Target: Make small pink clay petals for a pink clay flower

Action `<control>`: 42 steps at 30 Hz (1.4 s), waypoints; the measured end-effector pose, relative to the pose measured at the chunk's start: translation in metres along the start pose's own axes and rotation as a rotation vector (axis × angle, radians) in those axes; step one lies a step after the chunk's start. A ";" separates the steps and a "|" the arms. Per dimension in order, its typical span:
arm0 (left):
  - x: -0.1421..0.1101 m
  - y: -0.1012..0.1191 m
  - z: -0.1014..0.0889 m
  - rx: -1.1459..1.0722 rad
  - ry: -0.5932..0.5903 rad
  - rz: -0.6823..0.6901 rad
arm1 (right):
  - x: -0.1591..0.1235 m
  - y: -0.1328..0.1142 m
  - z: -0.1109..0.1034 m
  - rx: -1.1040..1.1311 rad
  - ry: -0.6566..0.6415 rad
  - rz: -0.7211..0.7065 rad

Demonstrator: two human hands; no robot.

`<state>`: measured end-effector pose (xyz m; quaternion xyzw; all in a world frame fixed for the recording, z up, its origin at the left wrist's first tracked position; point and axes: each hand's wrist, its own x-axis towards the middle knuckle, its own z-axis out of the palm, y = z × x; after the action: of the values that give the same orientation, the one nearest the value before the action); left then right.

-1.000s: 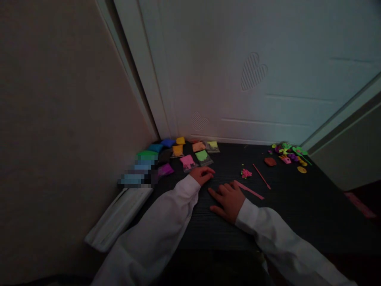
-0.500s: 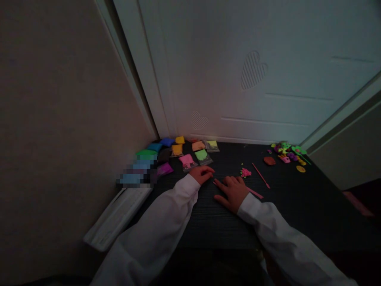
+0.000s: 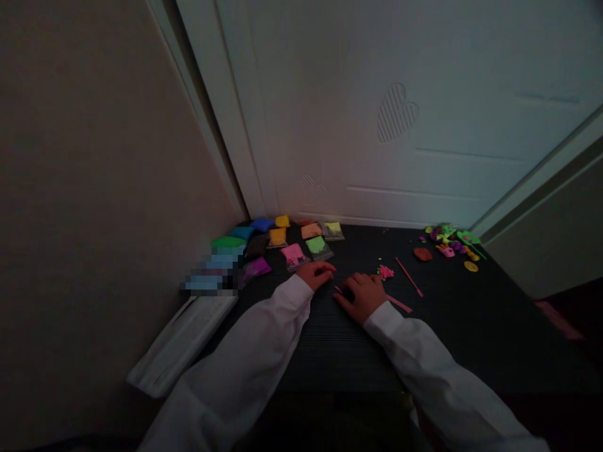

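Note:
My left hand [image 3: 315, 276] rests at the middle of the dark tabletop, just in front of a bag of pink clay [image 3: 294, 254]. Its fingers are loosely bent and apart, with nothing visible in them. To its right, my right hand [image 3: 362, 297] lies palm down over a pink modelling tool [image 3: 399, 304]. The tool's flat end sticks out on the right, and a thin pink tip shows by the thumb; the middle is hidden. The right fingers are bent, the thumb apart from them. Beyond this hand sits a cluster of small pink pieces [image 3: 385, 272], with green bits among them.
A second pink tool [image 3: 409, 277] and a reddish-brown lump [image 3: 423, 254] lie to the right. Colourful clay shapes [image 3: 447, 242] fill the far right corner. Bags of clay, including light green [image 3: 318, 247], line the back left. A long white box [image 3: 183, 345] lies along the left wall.
My right hand has drawn its fingers in from a flatter spread, staying over the pink tool. My left hand keeps nearly the same pose. The view has shifted slightly.

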<state>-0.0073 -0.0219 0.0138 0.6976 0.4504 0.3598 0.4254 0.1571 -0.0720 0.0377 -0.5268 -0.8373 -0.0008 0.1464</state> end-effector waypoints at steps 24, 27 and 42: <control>0.000 0.000 -0.001 -0.006 -0.002 -0.017 | -0.005 -0.004 -0.001 0.092 -0.006 -0.045; 0.000 0.000 -0.001 -0.008 -0.004 -0.019 | -0.006 -0.001 -0.005 0.122 -0.001 -0.044; -0.002 0.003 -0.002 -0.004 -0.001 -0.021 | -0.020 0.002 -0.014 0.037 -0.051 -0.138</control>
<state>-0.0083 -0.0236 0.0170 0.6923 0.4568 0.3560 0.4305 0.1707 -0.0911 0.0458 -0.4648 -0.8750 0.0180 0.1343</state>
